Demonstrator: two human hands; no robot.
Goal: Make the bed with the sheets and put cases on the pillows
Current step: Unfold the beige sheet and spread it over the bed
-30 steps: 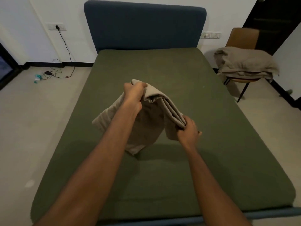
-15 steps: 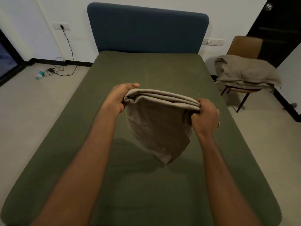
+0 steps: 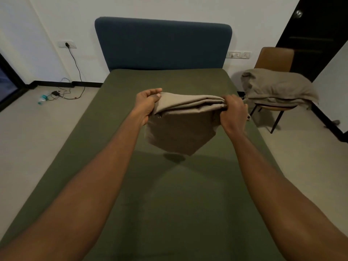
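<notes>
Head camera looks down the length of the bed (image 3: 169,213), a bare olive-green mattress running up to the blue headboard (image 3: 162,44), with nothing spread on it yet. More beige bedding (image 3: 276,89) sits heaped on the chair (image 3: 274,57) by the door.

Above the middle of the mattress, clear of its surface, is a folded beige sheet (image 3: 180,129). Its top edge is stretched level between the hands and the rest hangs to a point. I'd say this is the very start, opening out the sheet. Next it wants shaking loose fold by fold, a corner kept in each hand, then spreading over the mattress.

Both arms reach straight forward. The left hand (image 3: 148,104) pinches the left end between thumb and curled fingers. The right hand (image 3: 233,112) is fisted round the stacked layers at the right end.
</notes>
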